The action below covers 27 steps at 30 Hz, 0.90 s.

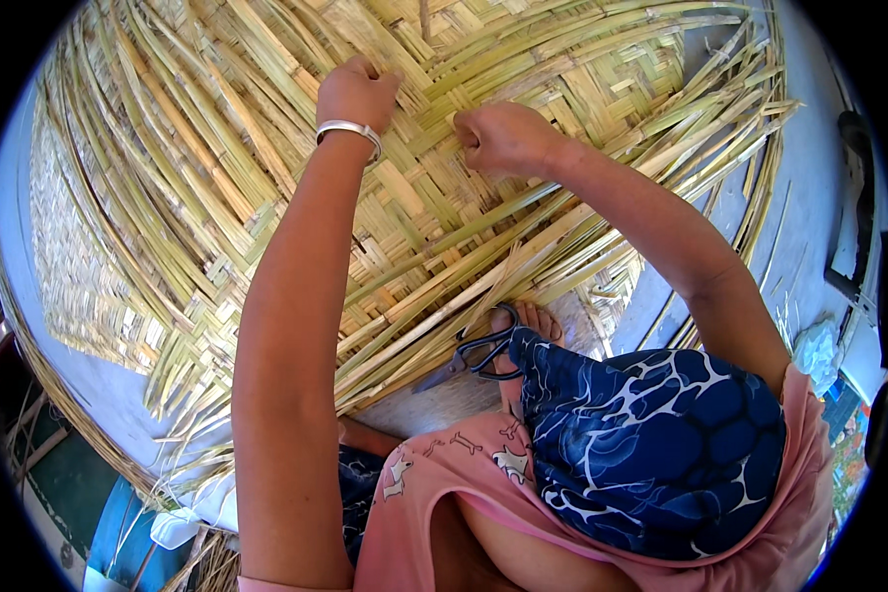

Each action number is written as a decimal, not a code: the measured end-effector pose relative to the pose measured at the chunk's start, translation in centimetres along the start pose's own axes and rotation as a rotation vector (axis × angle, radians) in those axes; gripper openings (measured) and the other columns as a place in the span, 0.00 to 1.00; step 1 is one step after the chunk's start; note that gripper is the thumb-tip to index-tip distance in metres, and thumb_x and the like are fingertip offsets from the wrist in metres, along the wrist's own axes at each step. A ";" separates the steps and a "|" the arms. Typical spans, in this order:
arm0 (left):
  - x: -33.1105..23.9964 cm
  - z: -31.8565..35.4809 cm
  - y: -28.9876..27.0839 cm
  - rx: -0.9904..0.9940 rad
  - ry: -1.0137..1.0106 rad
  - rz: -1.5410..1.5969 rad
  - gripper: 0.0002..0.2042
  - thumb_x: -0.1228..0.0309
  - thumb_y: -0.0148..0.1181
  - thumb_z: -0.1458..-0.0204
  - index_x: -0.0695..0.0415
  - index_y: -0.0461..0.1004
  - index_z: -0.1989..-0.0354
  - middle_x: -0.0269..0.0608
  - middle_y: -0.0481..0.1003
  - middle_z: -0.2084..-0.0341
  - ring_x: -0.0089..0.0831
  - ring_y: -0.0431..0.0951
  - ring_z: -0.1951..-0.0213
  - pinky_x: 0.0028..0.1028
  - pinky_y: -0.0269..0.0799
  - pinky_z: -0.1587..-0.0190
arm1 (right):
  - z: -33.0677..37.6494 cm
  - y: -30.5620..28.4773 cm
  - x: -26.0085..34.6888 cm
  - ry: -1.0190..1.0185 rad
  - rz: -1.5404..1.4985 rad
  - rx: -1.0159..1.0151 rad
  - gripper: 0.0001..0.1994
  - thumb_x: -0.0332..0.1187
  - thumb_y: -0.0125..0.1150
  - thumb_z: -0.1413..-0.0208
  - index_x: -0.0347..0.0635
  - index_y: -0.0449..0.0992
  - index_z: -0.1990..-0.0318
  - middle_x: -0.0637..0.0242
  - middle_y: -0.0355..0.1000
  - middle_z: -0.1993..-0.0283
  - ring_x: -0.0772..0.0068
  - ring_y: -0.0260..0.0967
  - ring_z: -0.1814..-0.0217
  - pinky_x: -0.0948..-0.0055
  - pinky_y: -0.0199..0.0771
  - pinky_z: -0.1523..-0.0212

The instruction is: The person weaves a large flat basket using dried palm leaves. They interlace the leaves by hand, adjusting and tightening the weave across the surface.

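Note:
A large mat (405, 187) of flat, pale green and yellow split-cane strips spreads before me, partly woven. My left hand (358, 94), with a silver bangle (348, 128) at its wrist, rests on the weave at the upper middle. Its fingers are curled down and mostly hidden behind the hand. My right hand (506, 138) is a little nearer and to the right, closed with thumb and forefinger together over the weave. Whatever either hand grips is too hidden to make out. Long unwoven strips (202, 128) fan out at the left, and more strips (602, 217) lie crosswise at the right.
Dark-handled scissors (485, 353) lie beside my bare foot (538, 321) at the mat's near edge. My knee, in blue patterned cloth (651, 444), rises at the lower right. A crumpled pale plastic bag (816, 355) sits at the far right on the grey floor (809, 187).

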<state>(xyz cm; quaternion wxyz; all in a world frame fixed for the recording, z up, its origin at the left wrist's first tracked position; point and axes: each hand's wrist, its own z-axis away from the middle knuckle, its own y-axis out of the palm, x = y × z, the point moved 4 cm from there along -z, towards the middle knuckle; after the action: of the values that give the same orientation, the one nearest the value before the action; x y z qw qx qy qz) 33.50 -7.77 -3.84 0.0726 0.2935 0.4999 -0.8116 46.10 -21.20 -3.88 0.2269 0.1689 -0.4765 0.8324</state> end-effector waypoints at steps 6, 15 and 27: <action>0.6 -1.2 0.6 -0.037 0.106 -0.150 0.18 0.55 0.61 0.55 0.60 0.76 0.68 0.51 0.77 0.70 0.45 0.77 0.66 0.37 0.71 0.62 | -0.2 -0.9 0.3 -0.029 -0.049 -0.037 0.11 0.39 0.56 0.53 0.41 0.72 0.70 0.56 0.72 0.71 0.53 0.70 0.64 0.57 0.69 0.65; 2.6 -3.0 0.7 0.119 -0.010 0.175 0.20 0.57 0.61 0.55 0.65 0.76 0.64 0.53 0.76 0.70 0.42 0.77 0.65 0.35 0.71 0.59 | -5.3 -3.3 2.0 -0.048 0.151 -0.161 0.11 0.40 0.56 0.52 0.43 0.74 0.67 0.57 0.73 0.68 0.54 0.71 0.61 0.57 0.71 0.63; 1.5 -1.8 0.1 0.024 0.066 -0.028 0.19 0.57 0.59 0.54 0.64 0.76 0.67 0.54 0.76 0.75 0.46 0.77 0.69 0.37 0.71 0.62 | -6.3 -3.2 1.5 -0.011 0.106 -0.056 0.13 0.41 0.58 0.55 0.43 0.74 0.67 0.57 0.74 0.68 0.56 0.72 0.62 0.60 0.70 0.62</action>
<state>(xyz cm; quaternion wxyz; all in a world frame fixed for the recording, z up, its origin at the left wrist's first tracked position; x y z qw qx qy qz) 33.05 -6.06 -5.30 0.0412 0.3141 0.4961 -0.8084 46.19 -13.97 -3.91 0.1844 0.1414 -0.5092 0.8287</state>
